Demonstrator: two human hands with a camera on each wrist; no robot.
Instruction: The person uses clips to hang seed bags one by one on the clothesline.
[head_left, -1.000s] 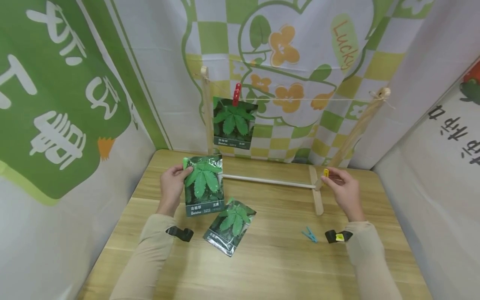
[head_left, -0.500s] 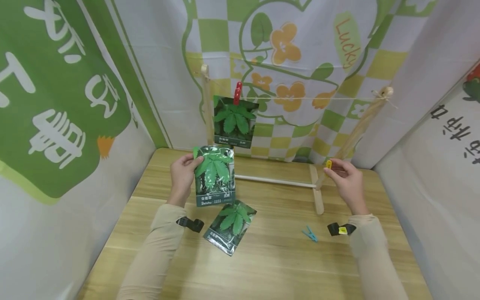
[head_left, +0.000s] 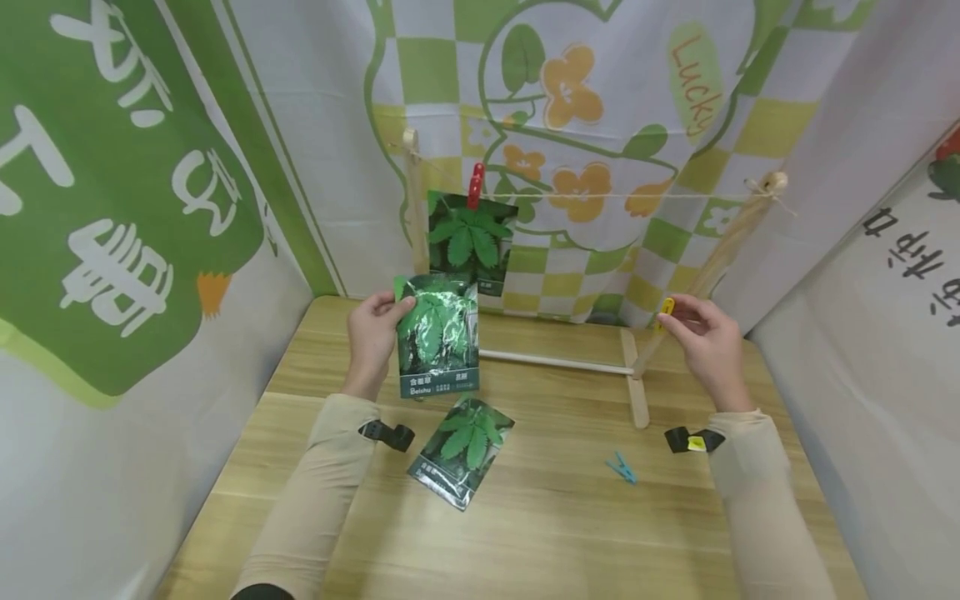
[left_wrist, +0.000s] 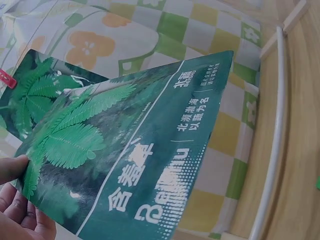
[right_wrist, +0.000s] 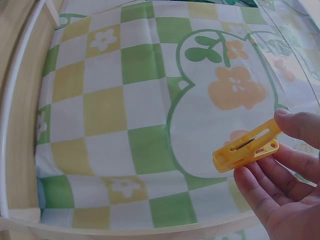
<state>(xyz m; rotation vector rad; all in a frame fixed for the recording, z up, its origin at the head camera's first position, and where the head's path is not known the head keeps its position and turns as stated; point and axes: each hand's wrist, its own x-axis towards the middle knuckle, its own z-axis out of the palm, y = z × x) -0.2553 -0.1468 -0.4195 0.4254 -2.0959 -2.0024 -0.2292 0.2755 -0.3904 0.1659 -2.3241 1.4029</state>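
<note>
My left hand (head_left: 371,342) pinches a green leaf-print packet (head_left: 438,342) by its upper left edge; in the left wrist view the thumb lies on the front of the packet (left_wrist: 115,150). Behind it, a similar packet (head_left: 471,237) hangs from a string (head_left: 600,196) under a red clothespin (head_left: 476,185). My right hand (head_left: 708,346) holds a yellow clothespin (head_left: 665,314) near the right post. In the right wrist view, thumb and fingers grip the handle end of the yellow clothespin (right_wrist: 245,150).
Another leaf-print packet (head_left: 462,452) lies on the table (head_left: 555,517), with a blue clothespin (head_left: 621,468) to its right. A wooden frame has a left post (head_left: 415,208), a right post (head_left: 723,250) and a white rod (head_left: 555,362) low between them. A patterned curtain (head_left: 427,75) hangs behind.
My left hand has carried its packet rightward and up, so it now overlaps the bottom of the hanging one. My right hand has risen slightly and moved right with the yellow clothespin.
</note>
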